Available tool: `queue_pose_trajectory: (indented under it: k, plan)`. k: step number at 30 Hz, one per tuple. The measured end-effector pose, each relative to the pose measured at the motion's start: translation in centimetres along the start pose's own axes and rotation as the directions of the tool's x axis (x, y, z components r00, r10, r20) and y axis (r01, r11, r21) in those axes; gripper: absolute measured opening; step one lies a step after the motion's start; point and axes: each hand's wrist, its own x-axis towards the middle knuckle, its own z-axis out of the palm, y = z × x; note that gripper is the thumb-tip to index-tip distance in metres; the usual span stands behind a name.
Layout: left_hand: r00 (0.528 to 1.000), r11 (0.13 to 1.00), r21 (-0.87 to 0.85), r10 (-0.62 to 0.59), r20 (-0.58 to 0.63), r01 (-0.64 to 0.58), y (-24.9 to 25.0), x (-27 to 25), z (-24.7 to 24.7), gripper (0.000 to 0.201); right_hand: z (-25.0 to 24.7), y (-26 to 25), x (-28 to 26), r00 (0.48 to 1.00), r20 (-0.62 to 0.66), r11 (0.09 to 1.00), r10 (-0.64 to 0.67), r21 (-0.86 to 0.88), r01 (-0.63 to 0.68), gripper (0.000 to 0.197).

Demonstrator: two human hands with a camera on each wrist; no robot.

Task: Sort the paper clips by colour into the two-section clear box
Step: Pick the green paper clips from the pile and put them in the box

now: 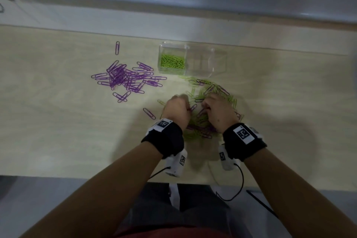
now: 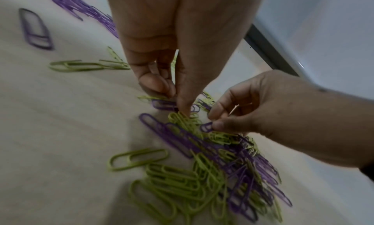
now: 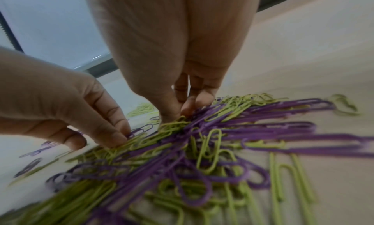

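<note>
Both hands are down in the mixed heap of green and purple wire paper clips (image 1: 207,110) near the front of the pale wood-grain desk (image 1: 58,121). The left hand (image 1: 177,109) pinches a purple clip (image 2: 164,104) between thumb and forefinger; the right hand (image 1: 218,112) has its fingertips closed on another purple clip (image 2: 206,126) at the heap's top.

As for progress, I'd call it somewhere around the middle. The small two-section clear plastic box (image 1: 193,60) stands at the back of the desk, just beyond the heap. Its left section holds a layer of green clips (image 1: 172,61), while its right section (image 1: 206,62) looks empty, though glare makes that hard to swear to. A loose pile of purple clips (image 1: 125,78) lies on the desk to the left of the box, apparently picked out but not yet boxed.

What remains, by my reckoning: the tangled heap needs separating, the remaining greens go in with the others, and every purple clip has yet to reach the right section.
</note>
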Motion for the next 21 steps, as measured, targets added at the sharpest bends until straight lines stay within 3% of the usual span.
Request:
queue_pose_trajectory:
  k: [4, 7, 9, 11, 13, 16, 21]
  plan:
    - [0.999, 1.0, -0.012, 0.02, 0.051, -0.019, 0.3, 0.0, -0.2, 0.009, 0.1, 0.2, -0.2, 0.997, 0.067, 0.99, -0.026, -0.135, 0.035, 0.021]
    - [0.999, 0.981, -0.189, -0.024, 0.032, 0.029, 0.0, -0.5, -1.1, 0.006, -0.1, 0.6, -0.3, 0.995, 0.092, 0.988, -0.035, -0.15, 0.049, 0.019]
    - [0.999, 0.903, -0.428, -0.042, 0.02, 0.047, -1.1, -0.7, -1.9, 0.019, -0.5, 0.9, -0.6, 0.997, 0.066, 0.994, -0.042, -0.102, 0.049, 0.027]
    - [0.999, 0.747, -0.664, -0.041, 0.027, 0.048, -2.4, -1.0, -3.1, 0.03, -1.2, 0.6, -0.8, 1.0, 0.013, 1.0, -0.02, -0.018, 0.021, 0.032]
    - [0.997, 0.684, -0.729, -0.07, -0.034, 0.023, -3.8, -1.1, -4.5, 0.03, -1.8, -0.6, -0.6, 0.999, 0.003, 0.996, 0.039, 0.077, -0.039, 0.028]
    - [0.973, 0.7, -0.714, -0.152, -0.171, -0.016, -6.4, -0.7, -7.0, 0.027, -1.6, -3.7, 0.5, 1.0, 0.013, 0.978, 0.02, 0.208, -0.022, 0.02]
    - [0.941, 0.871, -0.491, -0.155, -0.302, -0.014, -11.0, -0.3, -8.7, 0.02, -0.2, -8.4, 2.9, 0.999, -0.04, 0.945, -0.013, 0.327, 0.025, 0.009]
